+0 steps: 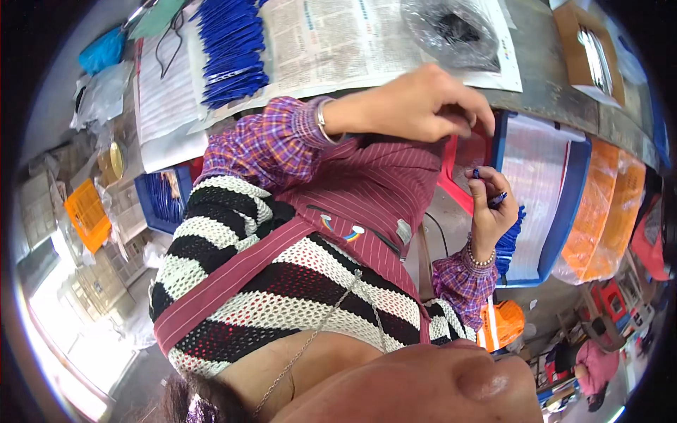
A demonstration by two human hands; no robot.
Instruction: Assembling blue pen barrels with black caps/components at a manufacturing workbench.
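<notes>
Place: apparently a workshop or small factory floor, judging by parts in bulk and many containers.
Bench (537,44): partly covered with printed paper (324,42), bearing a dense row of slim blue pieces (234,42) and a clear plastic bag (486,49) with something dark inside.
Containers: cardboard box (568,34) at the bench's far right, blue tray (580,176) near the bench edge, orange crates (599,208) under clear film beside it, blue bin (144,208) of blue pieces at left.
Clothing: pinstriped maroon apron (381,173).
Background: another person (598,363) in pink, well apart, among jumbled goods.
</notes>
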